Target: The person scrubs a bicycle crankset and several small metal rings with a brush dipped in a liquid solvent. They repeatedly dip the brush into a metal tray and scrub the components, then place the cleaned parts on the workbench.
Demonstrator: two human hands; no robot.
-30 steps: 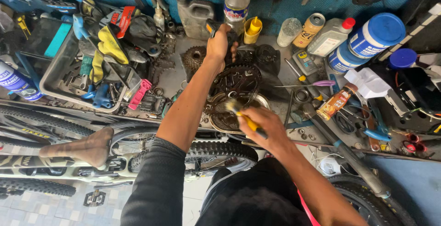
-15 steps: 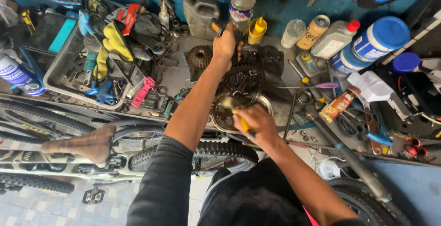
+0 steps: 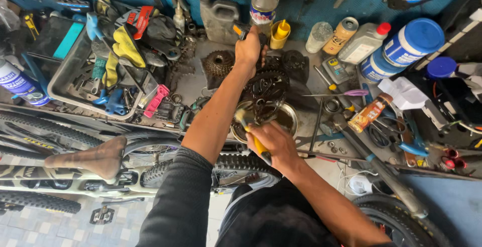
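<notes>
Cluttered and greasy, the workbench (image 3: 201, 84) runs along a blue wall, with bottles, tubs and a grey tray of tools (image 3: 65, 76) on it, and a bicycle saddle (image 3: 93, 159) on the near left. The person's left hand (image 3: 249, 48) is clenched around the far end of a black crankset (image 3: 263, 89), holding it up over a metal bowl (image 3: 288, 119). The right hand (image 3: 273, 144) is wrapped tight around a yellow-handled brush (image 3: 251, 129). Compared with a second ago, the brush has pulled back toward the near left, its bristles now at the chainring's near edge instead of over the bowl's middle. I judge the scrubbing is moving around the ring. The left hand has barely shifted.
</notes>
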